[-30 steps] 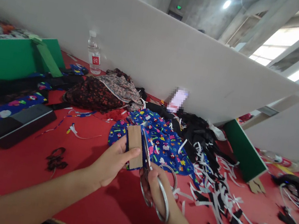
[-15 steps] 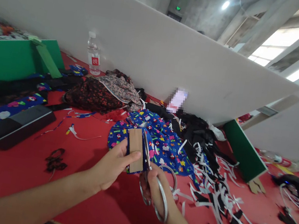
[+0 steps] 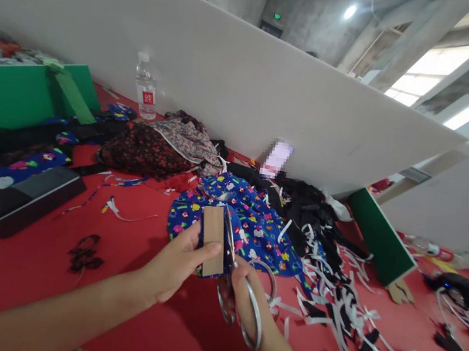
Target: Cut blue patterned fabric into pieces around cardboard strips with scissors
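My left hand (image 3: 178, 261) pinches a tan rectangular piece (image 3: 213, 234), like card or wood, its thumb flat on the front. Dark blue printed fabric edges show around that piece, behind it. My right hand (image 3: 246, 287) is closed on a pair of metal scissors (image 3: 255, 315), with the large loop handles toward me. The blades lie along the right edge of the tan piece, at the blue cloth; whether they are parted is hard to see. Beyond both hands a blue cartoon-print fabric (image 3: 249, 219) is spread in folds on the red table (image 3: 119, 288).
Black and white fabric strips (image 3: 342, 311) litter the right side. A dark floral cloth (image 3: 150, 147), a water bottle (image 3: 146, 90) and a phone (image 3: 276, 159) stand or lie along the white partition (image 3: 215, 71). A black box-like device (image 3: 26, 199) lies left, with green boards (image 3: 380, 237) at either side.
The tan piece and both hands sit slightly lower in the picture. Both hands keep the same hold, and the scissors stay along the piece's right edge.
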The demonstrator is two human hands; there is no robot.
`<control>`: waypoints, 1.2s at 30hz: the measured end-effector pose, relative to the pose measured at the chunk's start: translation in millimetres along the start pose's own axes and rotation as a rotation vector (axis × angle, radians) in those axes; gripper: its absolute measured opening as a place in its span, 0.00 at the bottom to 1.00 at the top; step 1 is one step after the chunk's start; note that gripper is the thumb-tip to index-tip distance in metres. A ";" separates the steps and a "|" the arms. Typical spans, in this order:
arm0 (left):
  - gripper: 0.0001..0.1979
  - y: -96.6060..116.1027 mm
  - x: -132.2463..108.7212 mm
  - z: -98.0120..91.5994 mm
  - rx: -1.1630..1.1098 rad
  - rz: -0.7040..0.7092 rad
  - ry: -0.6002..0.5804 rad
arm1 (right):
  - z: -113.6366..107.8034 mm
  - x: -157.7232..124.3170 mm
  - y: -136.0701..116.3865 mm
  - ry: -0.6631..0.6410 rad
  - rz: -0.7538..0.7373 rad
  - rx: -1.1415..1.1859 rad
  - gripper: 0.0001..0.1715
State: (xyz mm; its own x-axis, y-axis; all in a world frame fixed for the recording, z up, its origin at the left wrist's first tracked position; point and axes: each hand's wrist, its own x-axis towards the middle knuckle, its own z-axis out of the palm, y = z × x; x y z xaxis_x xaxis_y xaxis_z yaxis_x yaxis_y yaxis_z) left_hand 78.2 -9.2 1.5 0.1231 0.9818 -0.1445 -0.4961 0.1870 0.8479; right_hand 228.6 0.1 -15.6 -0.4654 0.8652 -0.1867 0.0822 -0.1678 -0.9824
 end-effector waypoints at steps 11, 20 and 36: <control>0.20 1.7 0.3 1.4 -0.031 -0.011 -0.018 | -0.1 -2.3 -3.7 0.004 -0.020 -0.020 0.33; 0.20 0.5 -1.7 1.9 -0.040 -0.029 -0.029 | -1.3 -3.0 -4.5 0.012 -0.017 -0.024 0.32; 0.20 0.8 -1.9 3.3 -0.025 -0.053 -0.028 | -4.3 -1.5 -3.6 0.037 0.000 -0.064 0.36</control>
State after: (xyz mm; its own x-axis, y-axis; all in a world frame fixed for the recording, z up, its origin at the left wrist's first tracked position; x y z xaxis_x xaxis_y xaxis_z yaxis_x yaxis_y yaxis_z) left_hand 80.4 -11.0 4.1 0.1738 0.9693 -0.1740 -0.5096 0.2398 0.8263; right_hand 232.7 1.5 -11.8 -0.4331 0.8821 -0.1854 0.1390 -0.1378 -0.9806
